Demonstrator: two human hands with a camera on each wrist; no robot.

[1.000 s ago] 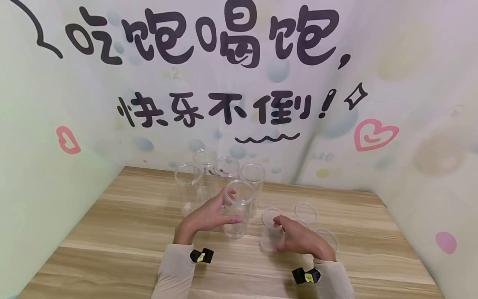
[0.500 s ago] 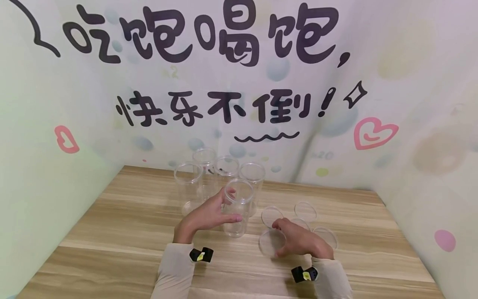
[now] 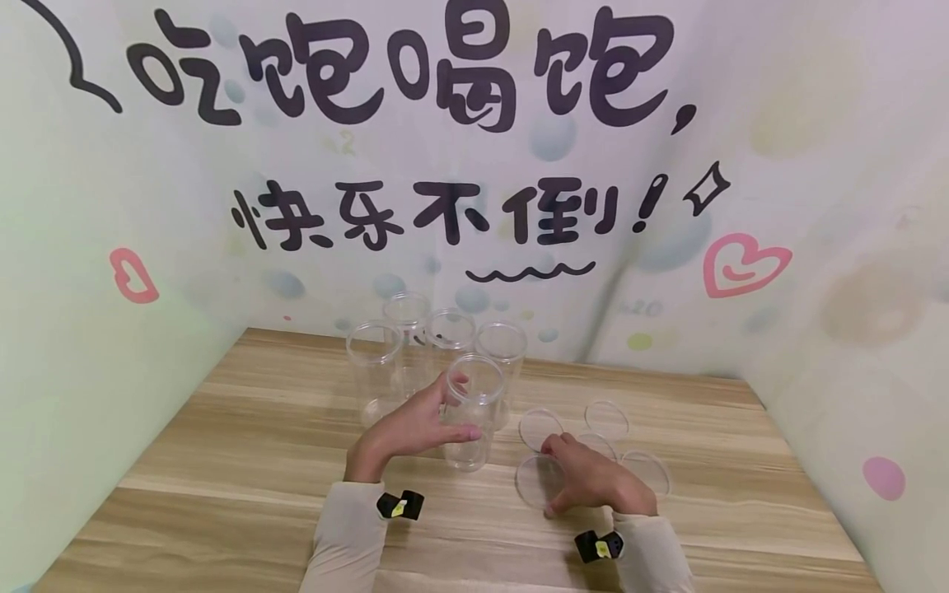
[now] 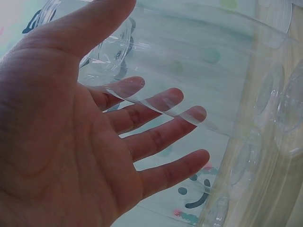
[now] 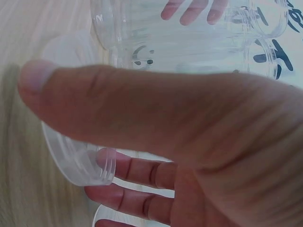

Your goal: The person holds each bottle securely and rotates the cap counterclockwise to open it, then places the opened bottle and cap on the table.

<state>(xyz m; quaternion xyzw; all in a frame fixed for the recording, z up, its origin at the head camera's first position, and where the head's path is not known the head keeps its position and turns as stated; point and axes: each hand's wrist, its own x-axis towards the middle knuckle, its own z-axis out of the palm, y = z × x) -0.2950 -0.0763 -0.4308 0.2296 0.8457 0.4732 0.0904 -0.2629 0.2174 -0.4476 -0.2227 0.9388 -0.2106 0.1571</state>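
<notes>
In the head view my left hand (image 3: 415, 424) reaches round a tall clear plastic cup (image 3: 469, 457), thumb on the near side and fingers at the back. The left wrist view shows these fingers (image 4: 165, 137) overlapping the cup's clear wall. My right hand (image 3: 589, 473) is low over a round clear lid (image 3: 535, 482), its fingers and thumb spread apart at the lid's edge. In the right wrist view the thumb (image 5: 118, 104) crosses in front of the lid (image 5: 71, 156), and fingertips are right at its rim.
Several more clear cups (image 3: 373, 350) stand upright behind the left hand. Other clear lids (image 3: 606, 420) lie flat around the right hand on the wooden table (image 3: 282, 412). A printed wall cloth (image 3: 415, 156) rises at the table's back edge.
The lid under my right hand has settled flatter towards the table. The right thumb has moved nearer to me, away from the fingers. My left hand and its cup have stayed in place.
</notes>
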